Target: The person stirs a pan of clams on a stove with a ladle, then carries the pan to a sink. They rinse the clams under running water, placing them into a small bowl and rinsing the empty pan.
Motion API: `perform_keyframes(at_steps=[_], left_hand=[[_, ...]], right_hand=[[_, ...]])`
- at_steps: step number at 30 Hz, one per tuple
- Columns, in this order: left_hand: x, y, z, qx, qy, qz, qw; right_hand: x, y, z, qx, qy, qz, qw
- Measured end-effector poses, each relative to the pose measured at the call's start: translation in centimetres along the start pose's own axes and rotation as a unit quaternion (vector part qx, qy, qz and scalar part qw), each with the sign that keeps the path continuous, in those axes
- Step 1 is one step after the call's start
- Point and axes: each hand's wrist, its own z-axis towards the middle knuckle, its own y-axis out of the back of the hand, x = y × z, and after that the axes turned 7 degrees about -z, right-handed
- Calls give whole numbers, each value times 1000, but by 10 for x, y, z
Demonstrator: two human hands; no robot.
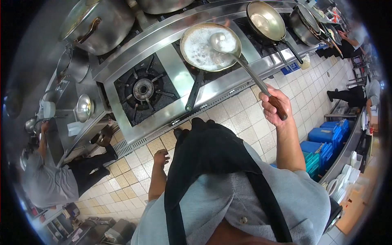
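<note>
My right hand [276,105] is closed round the wooden handle of a long metal ladle [250,72]. Its bowl rests in white, foaming liquid [200,47] inside a frying pan [184,57] on the stove [134,130]. Flames show behind the pan's far rim. The pan's dark handle points toward me over the stove's front edge, with no hand on it. Low at my side, my left hand [161,158] hangs away from the stove, its fingers loosely curled and apart, with nothing visible in them.
A bare burner [143,90] lies left of the pan. Another frying pan [266,21] and a pot [304,26] stand to the right. Large pots [102,28] are behind. One person [53,179] works at left, others at right. Blue bins [322,136] line the right counter.
</note>
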Motion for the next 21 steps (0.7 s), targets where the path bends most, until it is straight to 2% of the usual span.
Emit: perform_keyframes(at_steps=[1,5,7,8,10,12,14,17,18,20,21], left_hand=[[-11,-4,-11,-21,53,-88,995],[-6,-5,-20,-48,41,-67,996],[9,2,-17,-17,-55,2,998],[17,5,-17,-23,-54,-3,998],[3,4,-43,-47,43,-78,995],[31,12,-30,-60,34,-88,994],[77,27,-6,-15,-36,-4,999],[96,37,-4,-1,-36,-3,999],[92,38,-7,-24,-2,-17,1000],[97,53,-11,-15,-62,-37,997],[72,56,-25,-54,74,-189,978]], right_hand=[[2,-3,6,-13,-12,-27,999],[-5,-9,37,-50,14,-132,990],[-7,-15,48,-41,11,-137,990],[-9,-18,52,-38,15,-140,989],[-12,-30,53,-32,14,-150,988],[-17,-45,50,-27,12,-163,986],[-23,-62,45,-17,28,-177,984],[-34,-95,42,-7,23,-219,975],[-41,-103,44,-5,24,-235,972],[-59,-121,51,3,25,-240,971],[-70,-132,55,20,16,-234,972]])
